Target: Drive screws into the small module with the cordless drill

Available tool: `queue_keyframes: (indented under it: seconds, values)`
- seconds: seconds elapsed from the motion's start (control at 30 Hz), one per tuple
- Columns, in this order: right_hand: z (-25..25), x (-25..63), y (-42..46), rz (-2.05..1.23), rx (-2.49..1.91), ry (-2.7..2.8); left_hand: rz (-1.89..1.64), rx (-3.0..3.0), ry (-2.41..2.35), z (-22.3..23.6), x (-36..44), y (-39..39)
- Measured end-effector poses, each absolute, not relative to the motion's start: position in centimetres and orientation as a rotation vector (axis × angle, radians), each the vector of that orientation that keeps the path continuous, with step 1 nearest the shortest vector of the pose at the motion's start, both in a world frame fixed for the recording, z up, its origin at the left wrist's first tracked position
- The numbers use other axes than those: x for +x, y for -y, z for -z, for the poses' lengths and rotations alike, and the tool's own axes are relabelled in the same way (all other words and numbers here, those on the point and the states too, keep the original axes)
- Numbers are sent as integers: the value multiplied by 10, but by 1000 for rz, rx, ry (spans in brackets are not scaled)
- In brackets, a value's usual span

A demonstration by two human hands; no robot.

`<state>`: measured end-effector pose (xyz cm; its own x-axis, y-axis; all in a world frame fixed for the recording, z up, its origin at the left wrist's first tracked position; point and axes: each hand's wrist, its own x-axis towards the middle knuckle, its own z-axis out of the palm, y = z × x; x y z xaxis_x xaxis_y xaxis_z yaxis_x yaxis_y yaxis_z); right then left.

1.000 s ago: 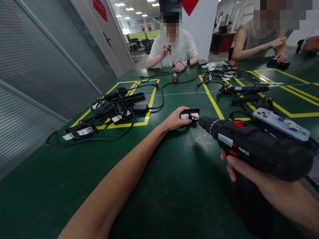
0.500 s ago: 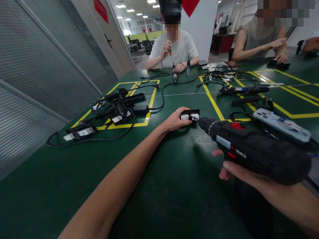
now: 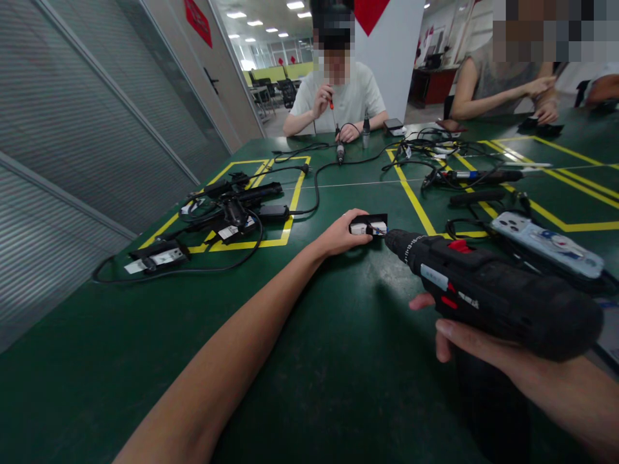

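My left hand point(image 3: 344, 233) has its fingers pinching a small black-and-white part point(image 3: 368, 229) down at the bench point(image 3: 309, 361); the part's open face shows thin wires. My right hand point(image 3: 503, 348) is wrapped round the grip of a black drill point(image 3: 493, 293), its fingertips poking out past the handle. I have the drill lying roughly level, nose aimed leftward at the right end of the part. From here I can't tell whether the tip touches it.

Left of my left fingers, a heap of black devices and cables point(image 3: 235, 209) sits across yellow tape point(image 3: 251, 245), with a black cable box point(image 3: 273, 212) at its near right side. Further left and nearer me lies a black piece with a white label point(image 3: 157, 258). Beyond my right fingers, to the right, I see a pale blue power strip point(image 3: 546, 243), and farther out a tangle of black cables point(image 3: 430, 138).

Straight ahead of my left fingers, across the bench, a person in a white shirt point(image 3: 360, 96) holds a red-handled tool point(image 3: 331, 104). Another person in a grey top point(image 3: 488, 74) sits farther right.
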<state>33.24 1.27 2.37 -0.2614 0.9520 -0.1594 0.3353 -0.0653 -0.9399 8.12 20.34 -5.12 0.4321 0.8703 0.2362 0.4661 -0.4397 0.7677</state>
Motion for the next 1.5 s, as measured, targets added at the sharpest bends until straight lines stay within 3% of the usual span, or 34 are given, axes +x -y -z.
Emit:
queue_keyframes:
  seconds: [0.17, 0.57, 1.5]
  values:
    - [-26, 341, -21, -1472, -1367, 1637, -839, 2070, -1129, 49, 82, -202]
    - [-30, 343, -12, -1324, -1429, 1681, -824, 2074, -1138, 49, 81, -202]
    - [-26, 342, -13, -1426, -1447, 1618, -812, 2029, -1150, 48, 82, -199]
